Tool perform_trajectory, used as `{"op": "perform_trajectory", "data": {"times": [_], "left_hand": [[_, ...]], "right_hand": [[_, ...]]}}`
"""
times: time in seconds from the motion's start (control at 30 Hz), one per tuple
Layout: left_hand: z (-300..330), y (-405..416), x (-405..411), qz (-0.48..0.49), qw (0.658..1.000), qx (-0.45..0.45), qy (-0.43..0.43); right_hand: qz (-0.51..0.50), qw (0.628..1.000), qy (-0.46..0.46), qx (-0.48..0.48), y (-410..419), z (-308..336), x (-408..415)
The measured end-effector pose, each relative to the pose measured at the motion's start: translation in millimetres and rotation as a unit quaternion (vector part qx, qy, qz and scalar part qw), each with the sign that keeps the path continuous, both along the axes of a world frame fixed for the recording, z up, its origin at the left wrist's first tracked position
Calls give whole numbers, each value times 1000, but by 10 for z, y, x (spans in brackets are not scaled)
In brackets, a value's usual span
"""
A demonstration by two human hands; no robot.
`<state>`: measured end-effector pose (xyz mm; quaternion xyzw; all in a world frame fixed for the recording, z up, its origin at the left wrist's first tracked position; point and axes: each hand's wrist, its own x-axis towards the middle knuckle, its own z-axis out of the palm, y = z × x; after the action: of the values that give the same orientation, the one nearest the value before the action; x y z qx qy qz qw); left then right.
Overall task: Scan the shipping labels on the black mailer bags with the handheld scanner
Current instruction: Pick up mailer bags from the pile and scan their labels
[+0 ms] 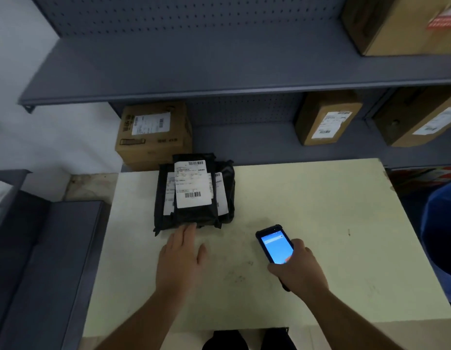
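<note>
A stack of black mailer bags (194,213) lies at the back left of the pale table (320,210). The top bag carries a white shipping label (192,183) with barcodes, facing up. More labels peek out from the bags beneath. My left hand (180,258) lies flat on the table with fingers together, its fingertips touching the stack's near edge. My right hand (299,270) grips the handheld scanner (275,245), a black phone-like device with a lit blue screen, to the right of the stack and a little nearer to me.
Grey metal shelves stand behind the table. Cardboard boxes with labels sit on them: one (153,133) just behind the mailers, others (328,117) to the right and above. A blue bin (441,228) stands at the right edge, a grey cabinet (42,261) at the left.
</note>
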<state>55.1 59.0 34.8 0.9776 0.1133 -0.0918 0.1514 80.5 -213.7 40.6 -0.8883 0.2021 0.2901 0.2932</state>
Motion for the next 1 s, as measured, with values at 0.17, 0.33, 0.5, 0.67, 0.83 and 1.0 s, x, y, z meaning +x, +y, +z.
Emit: {"op": "perform_trajectory", "data": {"times": [0.17,0.33,0.5,0.67,0.83,1.0], "left_hand": [[140,180,413,97,991,-52,-73],[196,300,852,217,963,-150,-53],[158,402,1241,296,922,-250,-4],[79,450,1524,316,905,-284,32],[13,358,1750,333,904,-265,44],[-61,283,1839,344,906,-237,65]], "right_hand": [[28,999,-18,11,143,329,241],[73,997,-24,6,263,543,460],[128,991,-26,-25,367,710,624],[159,986,-31,-35,455,791,728],[177,982,-42,-42,514,812,792],[185,981,-47,-37,542,803,777]]}}
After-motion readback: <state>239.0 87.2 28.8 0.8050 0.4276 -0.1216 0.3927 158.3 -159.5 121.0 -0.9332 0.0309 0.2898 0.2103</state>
